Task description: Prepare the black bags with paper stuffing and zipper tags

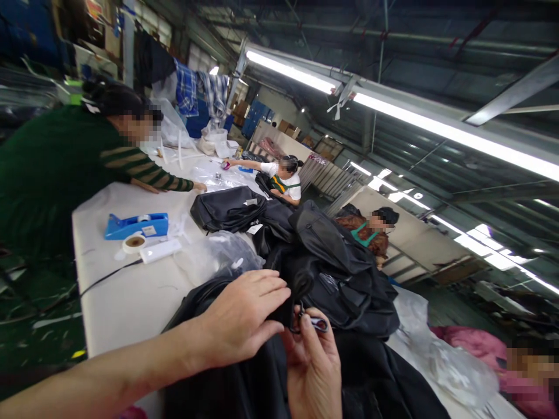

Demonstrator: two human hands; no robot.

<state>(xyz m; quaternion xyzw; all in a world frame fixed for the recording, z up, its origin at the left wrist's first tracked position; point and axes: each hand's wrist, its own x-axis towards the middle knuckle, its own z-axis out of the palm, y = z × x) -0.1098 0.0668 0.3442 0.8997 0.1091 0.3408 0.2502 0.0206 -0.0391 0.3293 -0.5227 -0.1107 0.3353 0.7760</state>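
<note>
My left hand [244,314] reaches in from the lower left, its fingers wrapped round a black strap at the edge of a black bag [244,378]. Close beside it, my right hand [312,361] is raised palm up and pinches a small buckle [298,314] with a looped strap end [319,323] between thumb and fingers. The near bag lies under both hands. Beyond them is a heap of black bags [336,262], some with white tags. The fingertips of my left hand are partly hidden against the dark fabric.
A blue tape dispenser [117,227], a tape roll [134,243] and a white box [161,250] lie on the white table [117,314]. Clear plastic bags [222,253] are near the heap. A person in green [56,163] leans in at left; other people are beyond and at right.
</note>
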